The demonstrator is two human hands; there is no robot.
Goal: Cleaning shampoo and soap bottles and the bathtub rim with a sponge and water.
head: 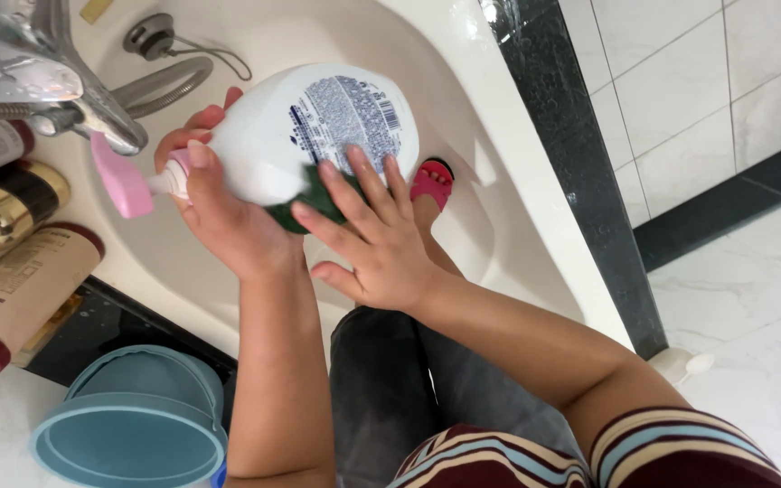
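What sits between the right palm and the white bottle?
A dark green pad, likely a sponge, is pressed between the right hand and the white bottle, seen in the head view.

Home bathrm: tub (499,163), faucet (38,72), tiled wall (680,81).

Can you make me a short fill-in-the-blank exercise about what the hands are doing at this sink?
1. The left hand grips the white bottle near its ____ pump.
2. The right hand presses a dark ____ cloth against the bottle.
3. The bottle is held over a white ____.
4. On the floor near the left arm stands a light ____ bucket.

Missing words: pink; green; sink; blue
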